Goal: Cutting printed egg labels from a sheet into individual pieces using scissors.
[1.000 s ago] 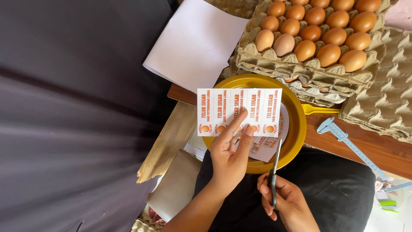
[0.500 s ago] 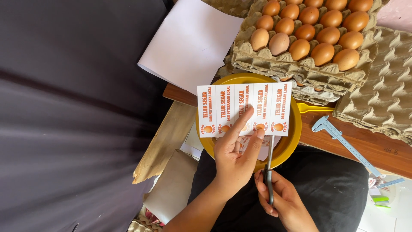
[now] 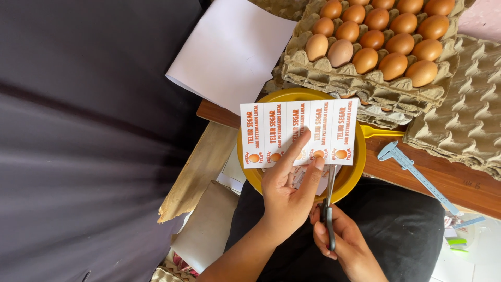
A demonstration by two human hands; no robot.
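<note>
My left hand (image 3: 288, 193) pinches a white sheet of orange-printed labels (image 3: 298, 131) by its lower edge, holding it flat above a yellow plate (image 3: 356, 172). My right hand (image 3: 342, 243) grips dark-handled scissors (image 3: 329, 198), whose blades point up and meet the sheet's bottom edge between the two rightmost labels. Cut label pieces lie in the plate, mostly hidden behind the sheet and my hand.
A pulp tray of brown eggs (image 3: 376, 39) sits beyond the plate, stacked on more trays, with empty trays (image 3: 464, 115) to the right. A blank white sheet (image 3: 229, 52) lies at upper left. A caliper (image 3: 417, 175) rests on the wooden board (image 3: 459, 190). Torn cardboard (image 3: 198, 172) lies lower left.
The scissors have risen from below the plate's near rim to the sheet's bottom edge. My left hand has shifted the label sheet slightly to the right.
</note>
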